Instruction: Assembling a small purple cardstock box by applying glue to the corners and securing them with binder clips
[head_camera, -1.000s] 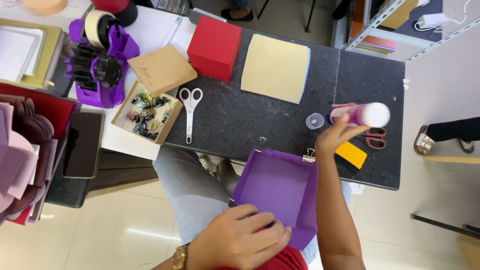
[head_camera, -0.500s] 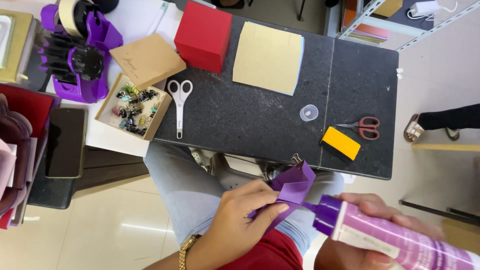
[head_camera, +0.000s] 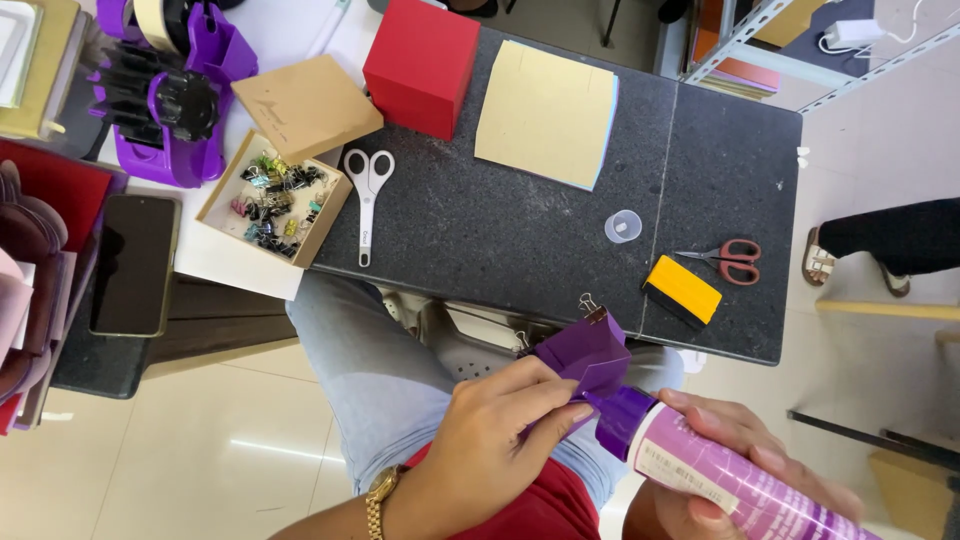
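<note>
Since half a second ago the view has shifted slightly — purple box (head_camera: 585, 357) and glue bottle (head_camera: 720, 470) remain over the lap, nozzle against the box. Left hand (head_camera: 490, 440): fingers closed, pinching the box. Right hand (head_camera: 730, 470): wrapped around the bottle. Bottle's long axis runs diagonally, purple cap pointing up-left. On the black table (head_camera: 480, 230): white scissors (head_camera: 367, 195), red box (head_camera: 420, 65), tan card (head_camera: 547, 113), clear cap (head_camera: 622, 226), yellow block (head_camera: 682, 291), red scissors (head_camera: 728, 259) — all well apart from the hands.

The dark tabletop (head_camera: 480, 230) lies open at its middle. White scissors (head_camera: 367, 195), a clear cap (head_camera: 622, 226), red scissors (head_camera: 728, 260) and a yellow block (head_camera: 682, 291) ring that gap; a red box (head_camera: 422, 65) and tan sheet (head_camera: 547, 113) block the far edge.
</note>
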